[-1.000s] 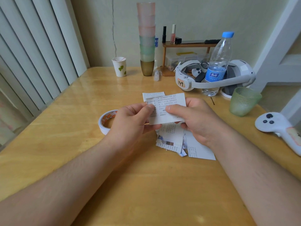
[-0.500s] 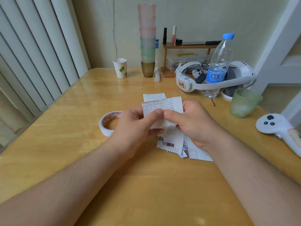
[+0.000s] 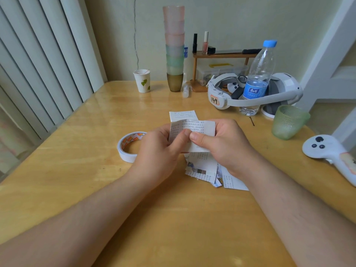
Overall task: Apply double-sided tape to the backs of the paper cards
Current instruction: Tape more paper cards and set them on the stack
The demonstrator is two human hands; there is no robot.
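While both thumbs meet at its middle, the left hand (image 3: 159, 151) and right hand (image 3: 221, 145) pinch a creased paper card (image 3: 200, 128) of small print above the table (image 3: 77, 160); more cards (image 3: 204, 168) lie beneath, tape roll (image 3: 127, 147) beside, a headset (image 3: 250, 93) labelled "149" behind.

A small white paper card (image 3: 200, 128) printed with rows of dark text is held up above the worktop (image 3: 77, 170), bent along a vertical crease near its left edge. Both thumbs pinch it at its middle. Behind it, another white printed card (image 3: 183, 115) lies flat on the worktop, only its upper part showing. Below the held card, a loose pile of cut cards (image 3: 204, 170) lies on the worktop, overlapping, some with text and some with colour pictures. To the left, a roll of white double-sided tape (image 3: 128, 146) with an orange-printed inner core lies flat on its side.
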